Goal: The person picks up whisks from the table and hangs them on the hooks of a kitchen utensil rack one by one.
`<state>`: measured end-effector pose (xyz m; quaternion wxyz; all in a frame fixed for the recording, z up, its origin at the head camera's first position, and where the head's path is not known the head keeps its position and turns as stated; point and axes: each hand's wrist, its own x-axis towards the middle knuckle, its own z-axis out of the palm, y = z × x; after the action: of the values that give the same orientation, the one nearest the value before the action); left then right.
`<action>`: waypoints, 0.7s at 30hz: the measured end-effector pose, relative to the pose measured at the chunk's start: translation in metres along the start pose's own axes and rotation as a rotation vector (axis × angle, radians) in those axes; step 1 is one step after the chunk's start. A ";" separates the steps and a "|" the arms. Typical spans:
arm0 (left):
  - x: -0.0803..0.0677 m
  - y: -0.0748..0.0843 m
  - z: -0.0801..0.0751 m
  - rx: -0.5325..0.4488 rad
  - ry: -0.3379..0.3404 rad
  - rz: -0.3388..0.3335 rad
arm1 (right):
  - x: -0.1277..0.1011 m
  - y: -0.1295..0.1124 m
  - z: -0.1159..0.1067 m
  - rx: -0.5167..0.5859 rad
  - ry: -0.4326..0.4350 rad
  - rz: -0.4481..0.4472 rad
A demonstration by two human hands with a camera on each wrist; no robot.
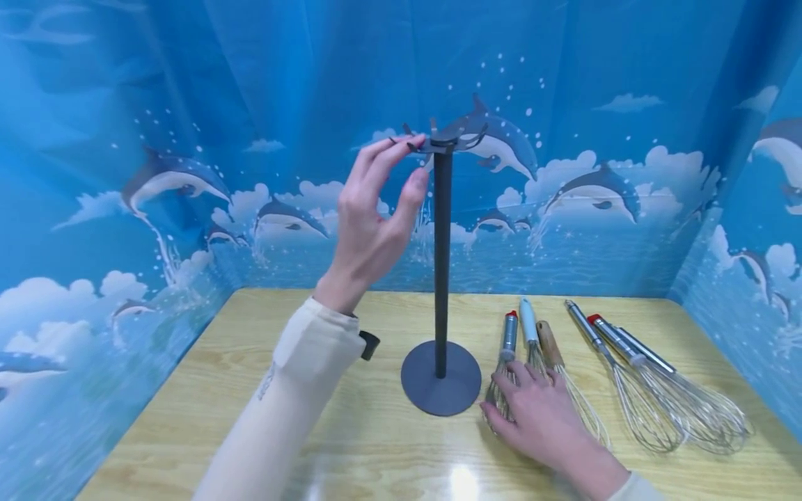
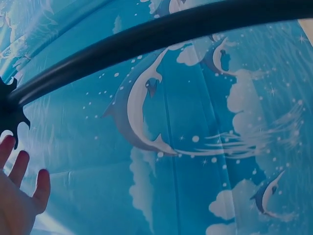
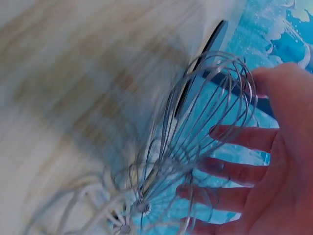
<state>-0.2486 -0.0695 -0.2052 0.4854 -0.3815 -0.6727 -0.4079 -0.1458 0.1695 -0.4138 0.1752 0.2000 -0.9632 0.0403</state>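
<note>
A dark grey stand with a round base and a ring of hooks on top stands mid-table. My left hand is raised beside the hooks, fingers loosely extended; the index tip is at one hook, and I cannot tell if it touches. The left wrist view shows straight fingers just below a hook. My right hand lies flat on the wire heads of the leftmost whisks, one red-tipped and one with a light blue handle. In the right wrist view its fingers spread behind the whisk wires.
A wooden-handled whisk and three larger steel whisks lie in a row to the right of the stand. A blue dolphin-print backdrop walls in the wooden table on three sides.
</note>
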 end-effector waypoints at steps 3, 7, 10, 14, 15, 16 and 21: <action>0.002 -0.002 0.004 -0.006 0.055 -0.003 | -0.001 0.007 -0.003 0.006 -0.016 -0.007; 0.005 -0.004 0.009 -0.032 0.119 -0.011 | -0.001 0.016 -0.006 0.012 -0.041 -0.024; 0.007 -0.005 0.013 -0.063 0.139 -0.043 | 0.000 0.022 -0.008 0.029 -0.070 -0.021; 0.011 -0.007 0.017 -0.128 0.139 -0.074 | 0.000 0.027 -0.008 0.053 -0.083 -0.019; 0.011 -0.007 0.018 -0.148 0.137 -0.076 | 0.000 0.028 -0.008 0.054 -0.081 -0.018; 0.012 -0.007 0.020 -0.164 0.135 -0.077 | 0.000 0.029 -0.007 0.054 -0.081 -0.013; 0.014 -0.007 0.026 -0.244 0.134 -0.092 | 0.002 0.025 -0.005 0.047 -0.132 0.056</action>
<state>-0.2676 -0.0464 -0.1979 0.4599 -0.3782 -0.6011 -0.5330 -0.1562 0.1924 -0.4087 0.1055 0.1795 -0.9766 0.0546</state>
